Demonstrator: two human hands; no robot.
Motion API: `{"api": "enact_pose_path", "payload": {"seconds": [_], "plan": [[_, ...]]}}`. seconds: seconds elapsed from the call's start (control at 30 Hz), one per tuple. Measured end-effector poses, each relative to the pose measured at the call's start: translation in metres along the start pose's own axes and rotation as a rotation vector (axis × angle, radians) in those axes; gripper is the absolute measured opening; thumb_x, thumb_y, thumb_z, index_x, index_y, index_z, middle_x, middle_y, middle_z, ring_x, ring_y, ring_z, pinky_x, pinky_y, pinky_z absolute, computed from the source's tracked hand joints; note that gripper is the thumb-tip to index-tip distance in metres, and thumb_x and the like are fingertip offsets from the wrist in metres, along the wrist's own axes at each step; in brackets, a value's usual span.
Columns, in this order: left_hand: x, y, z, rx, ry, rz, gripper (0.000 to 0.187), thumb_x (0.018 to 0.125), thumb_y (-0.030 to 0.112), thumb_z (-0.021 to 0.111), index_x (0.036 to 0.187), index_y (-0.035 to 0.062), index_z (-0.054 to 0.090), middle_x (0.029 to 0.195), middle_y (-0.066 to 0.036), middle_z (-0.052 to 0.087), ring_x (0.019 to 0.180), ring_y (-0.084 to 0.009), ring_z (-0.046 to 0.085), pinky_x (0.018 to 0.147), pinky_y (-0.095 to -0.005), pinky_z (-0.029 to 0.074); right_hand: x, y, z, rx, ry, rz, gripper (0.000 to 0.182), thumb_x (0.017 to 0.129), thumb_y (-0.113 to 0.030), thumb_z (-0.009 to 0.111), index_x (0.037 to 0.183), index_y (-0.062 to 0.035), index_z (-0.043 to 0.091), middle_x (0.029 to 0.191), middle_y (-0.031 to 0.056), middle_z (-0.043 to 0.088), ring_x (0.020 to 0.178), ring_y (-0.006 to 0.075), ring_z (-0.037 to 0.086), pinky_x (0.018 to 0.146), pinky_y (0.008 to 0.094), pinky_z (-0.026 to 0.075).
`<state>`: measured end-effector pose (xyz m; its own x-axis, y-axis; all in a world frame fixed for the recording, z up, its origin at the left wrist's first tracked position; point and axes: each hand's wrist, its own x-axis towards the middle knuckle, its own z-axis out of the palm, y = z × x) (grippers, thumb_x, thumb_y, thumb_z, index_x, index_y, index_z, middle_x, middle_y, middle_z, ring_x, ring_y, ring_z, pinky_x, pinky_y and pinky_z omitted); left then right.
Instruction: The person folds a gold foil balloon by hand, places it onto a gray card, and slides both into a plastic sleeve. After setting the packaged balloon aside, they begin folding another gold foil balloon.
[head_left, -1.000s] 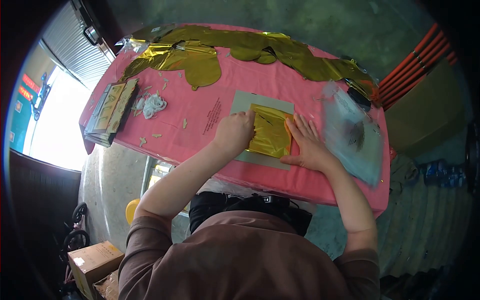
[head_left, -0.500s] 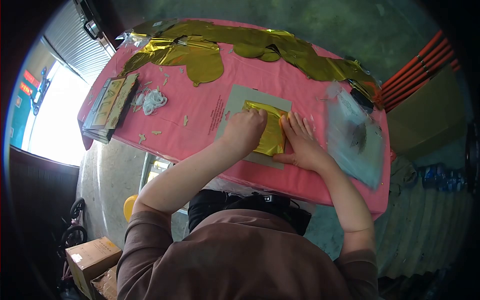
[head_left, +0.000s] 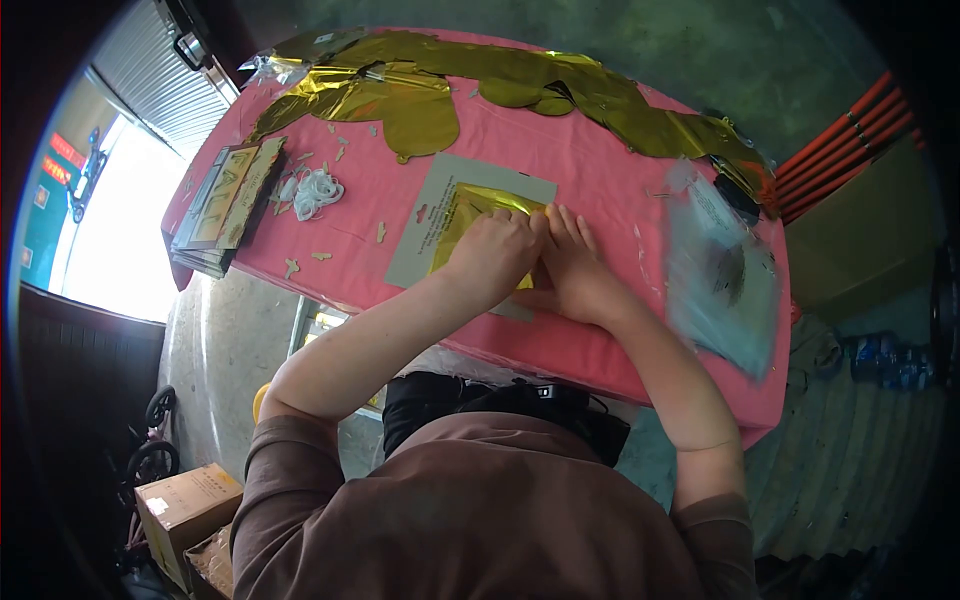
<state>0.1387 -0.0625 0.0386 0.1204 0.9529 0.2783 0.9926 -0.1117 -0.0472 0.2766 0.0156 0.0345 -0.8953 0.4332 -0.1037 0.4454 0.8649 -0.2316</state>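
A flat packet of folded gold foil (head_left: 448, 228) lies on a grey printed card (head_left: 412, 240) with a punched hang hole, in front of me on the table. My left hand (head_left: 493, 255) is closed in a fist, its knuckles down against the foil. Whether anything is pinched in those curled fingers is hidden. Right beside it, my right hand (head_left: 580, 270) rests at the right edge of the foil and card, fingers stretched out. The two hands touch or nearly touch, and they cover the right part of the packet.
Flattened gold foil balloons (head_left: 420, 120) run along the far edge of the pink-covered table (head_left: 350, 250). At left are a stack of printed cards (head_left: 225, 210), a white string bundle (head_left: 317, 192) and small paper scraps (head_left: 381, 232). Clear plastic bags (head_left: 725, 280) lie at right.
The card and foil have shifted left and turned slightly. My right hand has moved left, close against my left fist.
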Motion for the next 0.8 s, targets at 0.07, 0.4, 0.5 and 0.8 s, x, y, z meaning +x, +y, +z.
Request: {"api": "enact_pose_path", "payload": {"seconds": [0.07,0.4,0.5,0.8], "plan": [[-0.001,0.002,-0.003,-0.104,0.026,-0.047,0.026,0.072,0.009,0.060,0.094,0.0013,0.048,0.080,-0.012,0.058,0.079,-0.0281,0.061,0.068,-0.0346,0.051,0.008,-0.012,-0.003,-0.027,-0.009,-0.006,0.103,0.072,-0.060,0.063,0.142,-0.0009,0.016,0.144,0.0313,0.013,0.137,0.0408,0.007,0.111,0.0488,0.007],[-0.029,-0.037,-0.013,-0.460,0.048,-0.216,0.033,0.083,0.023,0.059,0.108,0.0020,0.054,0.101,-0.016,0.060,0.098,-0.0335,0.056,0.082,-0.0415,0.045,0.011,-0.014,0.009,0.014,0.042,0.017,0.109,0.070,-0.061,0.063,0.143,0.0008,0.009,0.147,0.0259,0.010,0.139,0.0348,0.004,0.111,0.0492,0.003],[-0.044,-0.020,0.002,-0.366,0.162,-0.215,0.043,0.080,0.033,0.061,0.109,0.0019,0.054,0.116,-0.017,0.055,0.113,-0.0324,0.048,0.095,-0.0432,0.037,0.012,-0.009,0.013,0.041,0.025,0.010,0.114,0.069,-0.066,0.060,0.143,0.0027,0.007,0.148,0.0252,0.009,0.140,0.0329,0.003,0.111,0.0508,0.002],[-0.050,-0.028,-0.003,-0.303,0.124,-0.063,0.057,0.077,0.039,0.063,0.120,0.0044,0.051,0.126,-0.017,0.048,0.120,-0.0327,0.041,0.102,-0.0450,0.031,-0.009,0.025,-0.006,0.633,0.038,-0.098,0.088,0.080,-0.047,0.062,0.139,0.0043,0.021,0.141,0.0247,0.030,0.135,0.0299,0.025,0.110,0.0393,0.018]]}}
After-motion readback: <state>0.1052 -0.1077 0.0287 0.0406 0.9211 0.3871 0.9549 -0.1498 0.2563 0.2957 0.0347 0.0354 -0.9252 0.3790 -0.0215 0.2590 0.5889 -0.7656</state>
